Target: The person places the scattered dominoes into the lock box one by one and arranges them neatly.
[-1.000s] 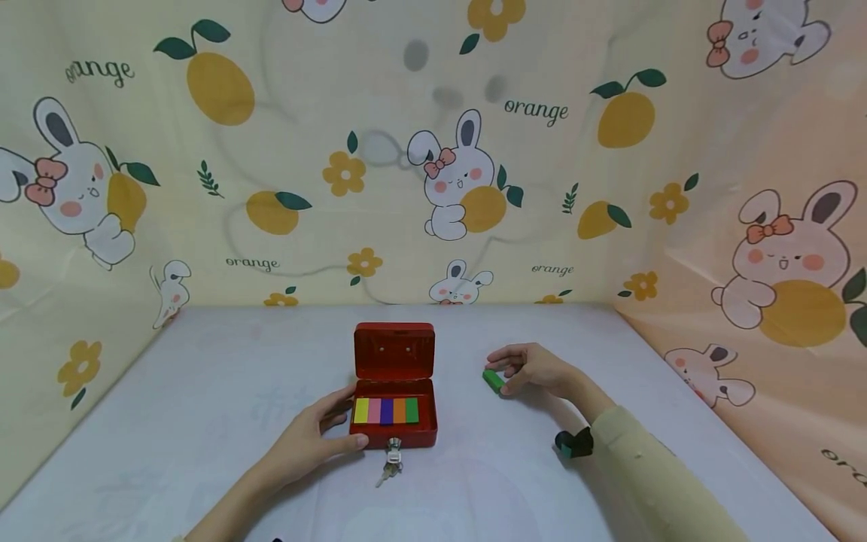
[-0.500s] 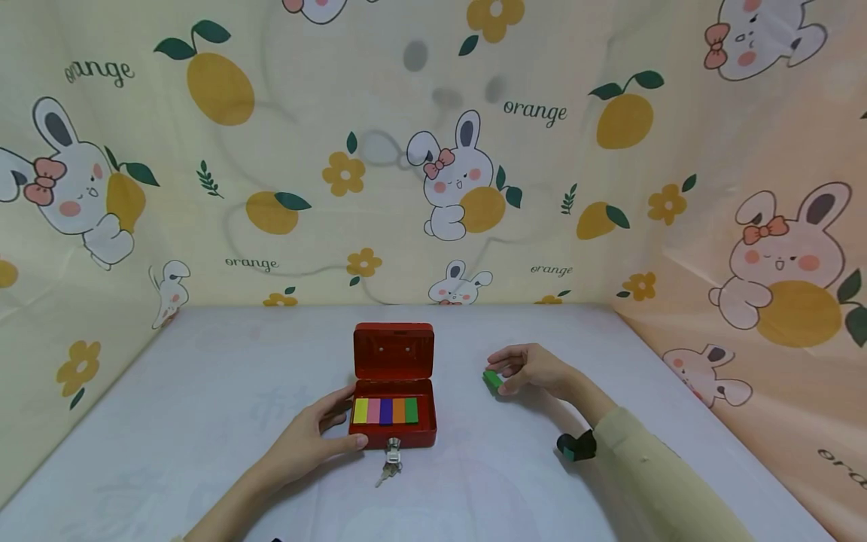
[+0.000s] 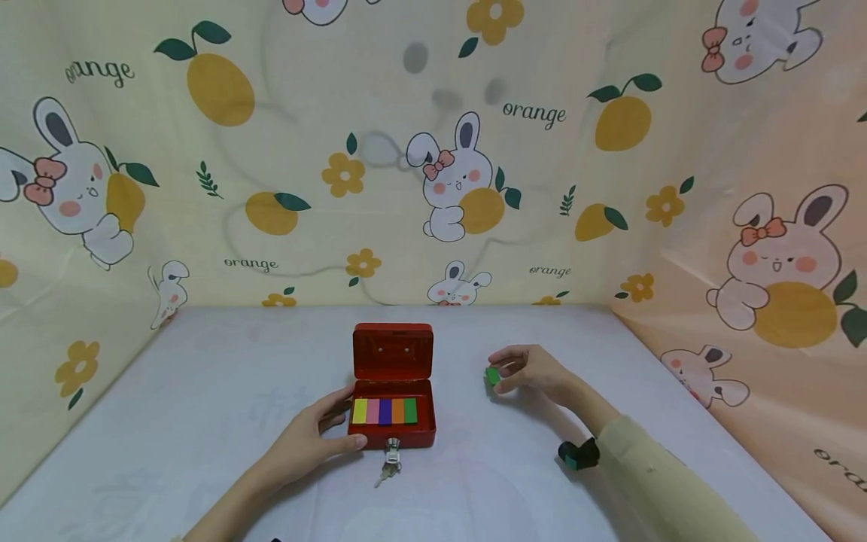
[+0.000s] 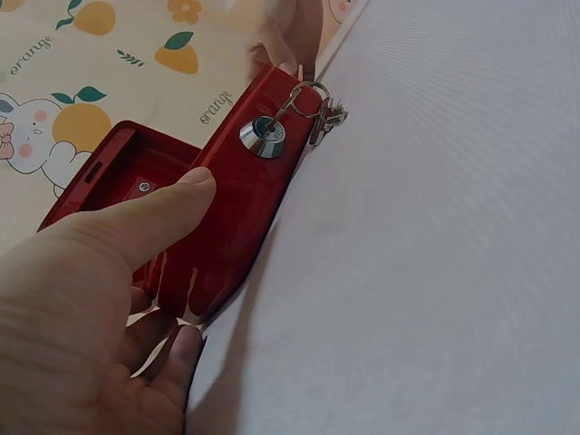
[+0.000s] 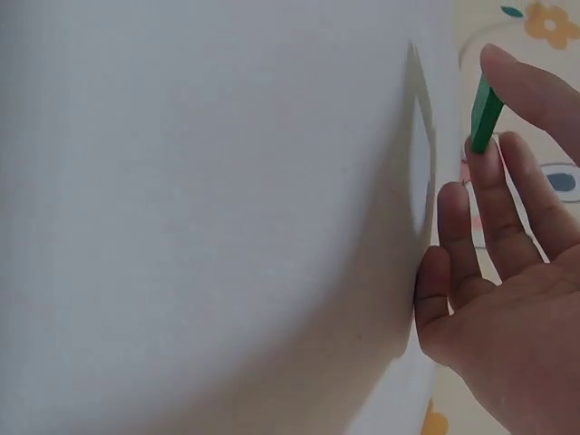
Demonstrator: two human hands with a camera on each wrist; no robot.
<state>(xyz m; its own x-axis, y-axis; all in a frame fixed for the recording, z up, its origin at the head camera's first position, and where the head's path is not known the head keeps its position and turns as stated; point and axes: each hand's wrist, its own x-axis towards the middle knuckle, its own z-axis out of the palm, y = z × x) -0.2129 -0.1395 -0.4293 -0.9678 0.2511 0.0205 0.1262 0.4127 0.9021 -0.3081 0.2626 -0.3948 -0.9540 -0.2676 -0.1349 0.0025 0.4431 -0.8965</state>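
A small red cash box (image 3: 425, 431) stands with its lid (image 3: 393, 352) raised. Inside lies a row of coloured blocks (image 3: 385, 412): yellow, pink, purple, orange and green. My left hand (image 3: 301, 436) holds the box at its left front corner; in the left wrist view the thumb presses on the front wall, with the fingers at the side. To the right of the box, my right hand (image 3: 535, 374) pinches a green block (image 5: 487, 116) between thumb and fingertip. The other fingers are loosely bent, and the little finger's side lies close to the tabletop.
Keys (image 3: 389, 472) hang from the lock (image 4: 263, 137) on the box's front. The white tabletop (image 3: 223, 376) runs back to a printed cloth (image 3: 311, 135) with rabbits and oranges. A black wrist device (image 3: 579, 455) sits by the right sleeve (image 3: 657, 470).
The green block has turned in my right hand's pinch and now shows shorter in the head view. My left hand and the cash box have stayed in place.
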